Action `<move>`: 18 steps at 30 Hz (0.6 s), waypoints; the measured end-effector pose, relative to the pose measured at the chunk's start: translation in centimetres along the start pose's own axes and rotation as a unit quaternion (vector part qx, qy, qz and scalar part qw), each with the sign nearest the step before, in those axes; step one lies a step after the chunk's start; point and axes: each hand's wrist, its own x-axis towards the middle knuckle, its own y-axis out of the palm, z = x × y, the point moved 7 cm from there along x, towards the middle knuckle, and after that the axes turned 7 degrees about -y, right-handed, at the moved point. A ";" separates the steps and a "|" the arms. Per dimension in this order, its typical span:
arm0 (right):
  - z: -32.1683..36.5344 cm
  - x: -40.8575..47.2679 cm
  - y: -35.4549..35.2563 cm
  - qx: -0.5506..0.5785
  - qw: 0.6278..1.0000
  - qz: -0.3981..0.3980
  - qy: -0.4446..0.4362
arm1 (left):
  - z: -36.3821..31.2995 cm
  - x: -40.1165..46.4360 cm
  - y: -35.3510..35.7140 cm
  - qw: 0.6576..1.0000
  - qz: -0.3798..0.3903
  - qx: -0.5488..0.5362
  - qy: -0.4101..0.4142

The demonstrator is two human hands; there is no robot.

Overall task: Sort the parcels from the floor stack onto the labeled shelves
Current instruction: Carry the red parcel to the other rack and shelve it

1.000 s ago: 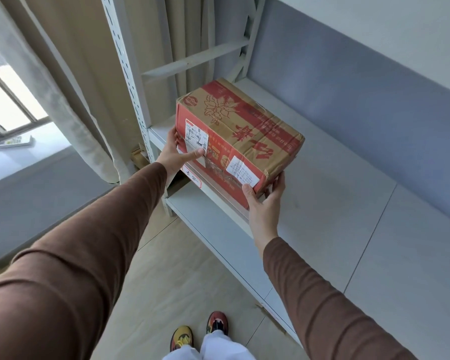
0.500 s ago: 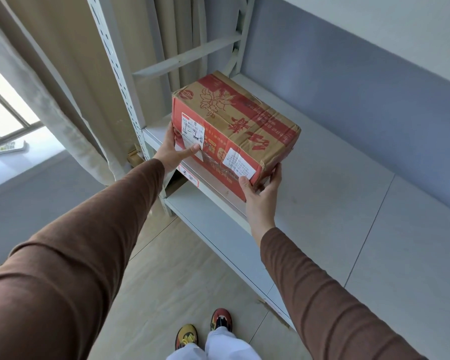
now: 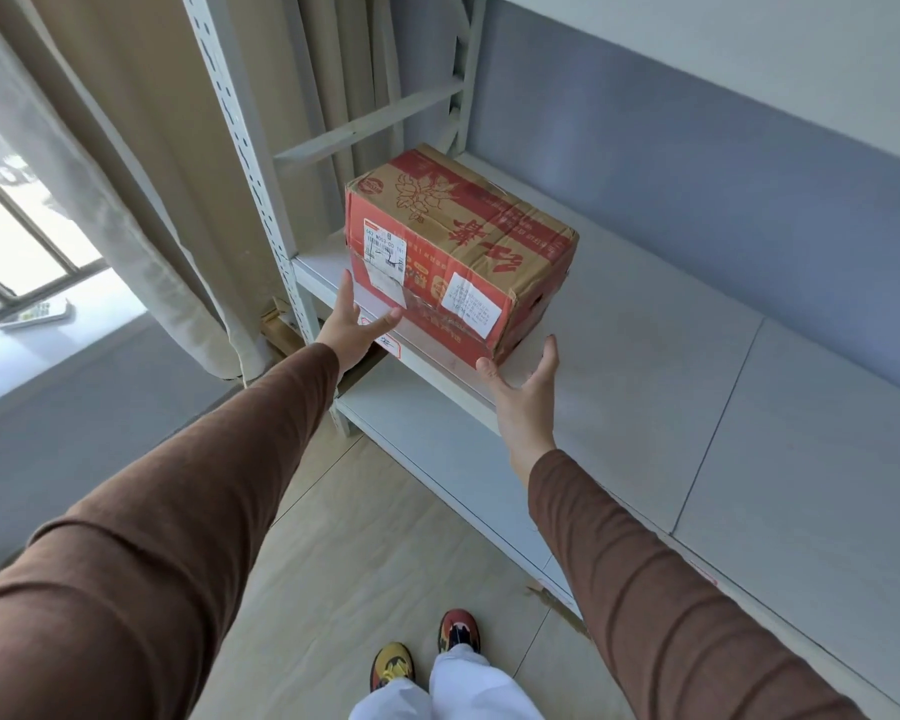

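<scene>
A red and brown cardboard parcel (image 3: 458, 246) with white shipping labels rests on the white shelf (image 3: 645, 356), at its left end near the upright post. My left hand (image 3: 352, 324) is spread just in front of the parcel's left front corner, thumb tip close to the label. My right hand (image 3: 523, 392) hovers with straight fingers at the parcel's right front corner, thumb near its bottom edge. Neither hand grips the parcel. A small label (image 3: 390, 345) is stuck on the shelf's front rim.
A lower shelf (image 3: 427, 439) sits beneath. The perforated steel post (image 3: 245, 163) stands left, with beige curtains (image 3: 126, 174) and a window behind it. A cardboard scrap (image 3: 559, 608) lies on the floor by the shelf. My shoes (image 3: 422, 652) stand on the wooden floor.
The parcel went from held against the shelf edge to resting on the shelf. Both hands let go and drew back a little with fingers spread.
</scene>
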 end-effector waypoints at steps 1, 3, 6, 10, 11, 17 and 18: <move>0.0 -0.6 -0.3 0.002 1.000 0.000 0.000 | 0.1 -0.5 0.1 1.000 -0.001 0.006 0.005; -0.1 -1.7 -1.1 0.006 1.000 -0.002 -0.002 | 0.3 -1.5 0.5 1.000 0.001 0.013 0.013; -0.5 -3.2 -2.3 0.012 1.000 -0.001 0.005 | 0.8 -3.2 1.7 0.999 0.006 0.028 0.015; -1.0 -5.1 -4.7 0.019 1.000 -0.009 0.009 | 1.8 -5.8 3.6 0.999 0.009 0.042 0.000; -1.1 -5.6 -5.5 0.022 1.000 -0.011 0.007 | 2.0 -6.6 4.2 0.999 0.009 0.051 0.004; -1.7 -9.6 -12.9 0.015 0.999 -0.027 -0.012 | 2.8 -13.5 10.3 0.996 0.013 0.080 0.029; -1.9 -10.6 -14.6 0.008 0.999 -0.029 -0.021 | 3.0 -15.0 11.7 0.995 0.012 0.097 0.035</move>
